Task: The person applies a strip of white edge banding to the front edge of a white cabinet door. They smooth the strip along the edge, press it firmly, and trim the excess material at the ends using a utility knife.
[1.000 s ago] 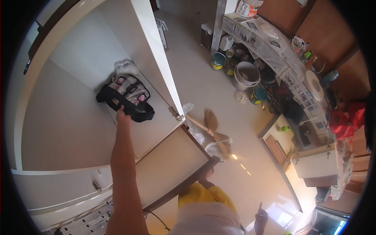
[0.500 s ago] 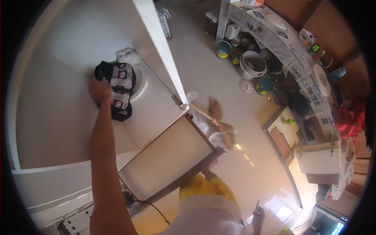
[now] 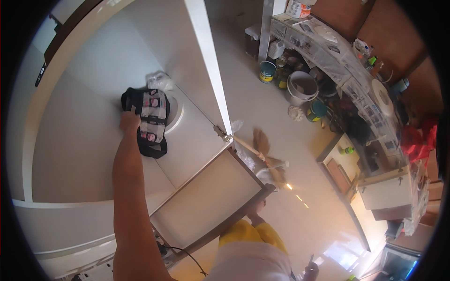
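My left arm reaches into a white cabinet compartment, where a black fabric bag (image 3: 153, 108) with clear panels and pink prints lies on the floor panel. My left hand (image 3: 130, 121) is closed on the bag's left edge; a small grey piece shows at the fingertips. Next to the bag are a white ring-shaped roll (image 3: 176, 114) and a crumpled clear plastic bag (image 3: 160, 81). Down at the lower edge, my right hand (image 3: 310, 270) is closed around a slim upright object, too small and cut off to name.
An open drawer (image 3: 211, 201) juts out in front of my body. Beyond it a straw broom (image 3: 263, 152) lies near clear plastic. Paint cans (image 3: 267, 71) and a bucket (image 3: 302, 86) stand under a paper-covered counter (image 3: 323, 42). The cabinet's upright white edge (image 3: 208, 61) rises beside the compartment.
The whole view has shifted, so things appear lower and slightly to the right. My left hand stays at the bag, now less blurred. My right hand sits closer to the lower edge.
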`<state>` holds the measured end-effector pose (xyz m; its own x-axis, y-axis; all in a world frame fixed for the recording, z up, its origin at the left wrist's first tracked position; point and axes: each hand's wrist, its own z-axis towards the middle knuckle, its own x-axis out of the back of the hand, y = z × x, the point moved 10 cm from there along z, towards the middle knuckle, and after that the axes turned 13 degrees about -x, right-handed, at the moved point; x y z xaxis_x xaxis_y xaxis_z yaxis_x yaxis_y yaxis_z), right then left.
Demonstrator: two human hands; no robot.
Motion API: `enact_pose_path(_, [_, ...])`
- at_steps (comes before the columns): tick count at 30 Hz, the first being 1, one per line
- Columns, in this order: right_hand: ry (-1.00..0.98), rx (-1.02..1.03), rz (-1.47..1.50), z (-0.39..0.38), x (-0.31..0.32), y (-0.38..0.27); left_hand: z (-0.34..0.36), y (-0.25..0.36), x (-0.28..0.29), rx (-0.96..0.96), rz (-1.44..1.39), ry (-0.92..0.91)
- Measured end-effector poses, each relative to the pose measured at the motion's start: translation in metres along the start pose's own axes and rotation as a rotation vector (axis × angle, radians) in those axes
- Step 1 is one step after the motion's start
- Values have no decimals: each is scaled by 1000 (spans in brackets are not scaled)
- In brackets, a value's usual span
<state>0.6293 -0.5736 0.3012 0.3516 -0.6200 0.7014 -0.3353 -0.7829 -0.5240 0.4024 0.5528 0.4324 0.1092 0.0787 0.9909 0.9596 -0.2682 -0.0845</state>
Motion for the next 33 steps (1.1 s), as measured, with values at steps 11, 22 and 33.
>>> enact_pose_path(11, [-55,-85,-106,-43,-17,24,77,-10,145,-226,302,544])
enact_pose_path(22, [-103,-156,-116,-49,-41,43,78,-57,103,-202,5,527])
enact_pose_path(33, [-102,-53,152,33,-36,-64,-320,236,39,-468,-1293,748])
